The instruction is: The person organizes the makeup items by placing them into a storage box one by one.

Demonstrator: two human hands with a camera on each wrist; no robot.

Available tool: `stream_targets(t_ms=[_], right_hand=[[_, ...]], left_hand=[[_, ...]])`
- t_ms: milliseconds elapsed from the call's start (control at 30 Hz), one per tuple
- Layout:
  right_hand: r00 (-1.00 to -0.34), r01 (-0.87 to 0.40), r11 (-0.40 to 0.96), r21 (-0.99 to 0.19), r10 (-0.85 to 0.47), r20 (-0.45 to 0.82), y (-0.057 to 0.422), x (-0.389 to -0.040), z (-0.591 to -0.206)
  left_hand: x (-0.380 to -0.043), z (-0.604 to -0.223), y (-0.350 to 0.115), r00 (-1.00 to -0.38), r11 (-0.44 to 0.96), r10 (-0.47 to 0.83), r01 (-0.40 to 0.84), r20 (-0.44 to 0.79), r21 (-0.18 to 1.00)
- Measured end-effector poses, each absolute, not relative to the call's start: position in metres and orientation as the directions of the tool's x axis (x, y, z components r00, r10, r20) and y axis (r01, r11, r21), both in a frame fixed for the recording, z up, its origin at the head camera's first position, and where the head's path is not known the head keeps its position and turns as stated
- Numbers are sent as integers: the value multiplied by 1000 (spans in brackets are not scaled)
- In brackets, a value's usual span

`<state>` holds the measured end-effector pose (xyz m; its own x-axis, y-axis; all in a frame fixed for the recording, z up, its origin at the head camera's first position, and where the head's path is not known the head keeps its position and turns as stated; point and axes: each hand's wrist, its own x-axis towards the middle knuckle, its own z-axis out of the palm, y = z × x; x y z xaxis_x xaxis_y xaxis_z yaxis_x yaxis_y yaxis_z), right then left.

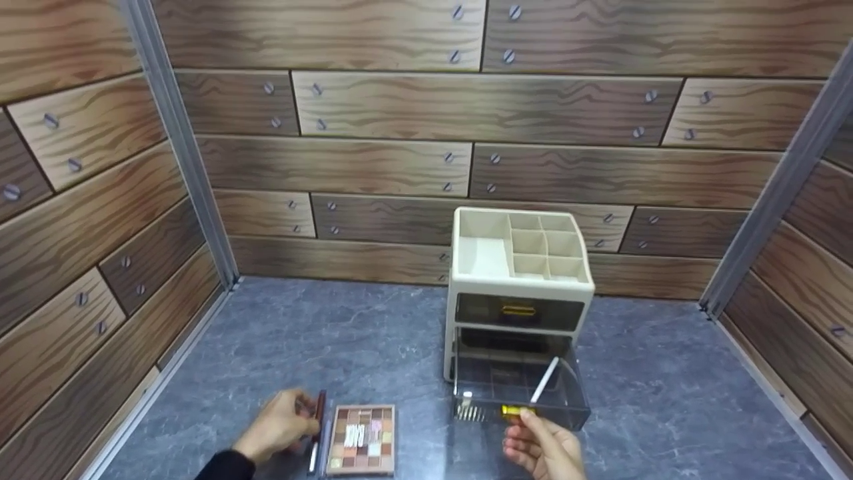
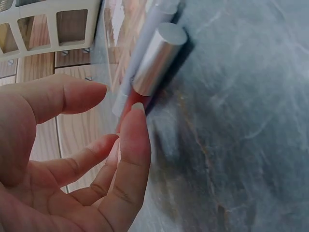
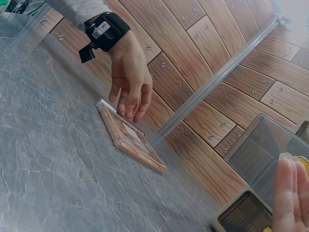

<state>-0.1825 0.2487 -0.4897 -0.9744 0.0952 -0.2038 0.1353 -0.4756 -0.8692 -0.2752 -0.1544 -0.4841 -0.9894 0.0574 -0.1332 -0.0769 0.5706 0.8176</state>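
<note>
red tube (image 2: pixel 146 83) just beside left grip (image 1: pixel 283 421), fingers spread; right grip (image 1: pixel 545 445) pinching gold handle (image 1: pixel 512 411)

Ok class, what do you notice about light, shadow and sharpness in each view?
Head: fairly even light, with a pale sheen on the tabletop beside the palette; left wrist: a dark shadow along the silver cap, which has a bright highlight; right wrist: the upper right corner washed out white, near the metal post's top end.
</note>
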Motion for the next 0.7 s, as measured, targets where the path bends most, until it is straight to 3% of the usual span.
stream_targets(t_ms=[433, 700], right_hand=[[-954, 174, -466, -868, 139, -266, 248, -182, -493], [-974, 141, -486, -862, 91, -210, 249, -182, -492]], left_hand=[[-269, -493, -150, -973, 485, 63, -166, -223, 859], [-270, -500, -147, -984, 576, 26, -131, -179, 807]])
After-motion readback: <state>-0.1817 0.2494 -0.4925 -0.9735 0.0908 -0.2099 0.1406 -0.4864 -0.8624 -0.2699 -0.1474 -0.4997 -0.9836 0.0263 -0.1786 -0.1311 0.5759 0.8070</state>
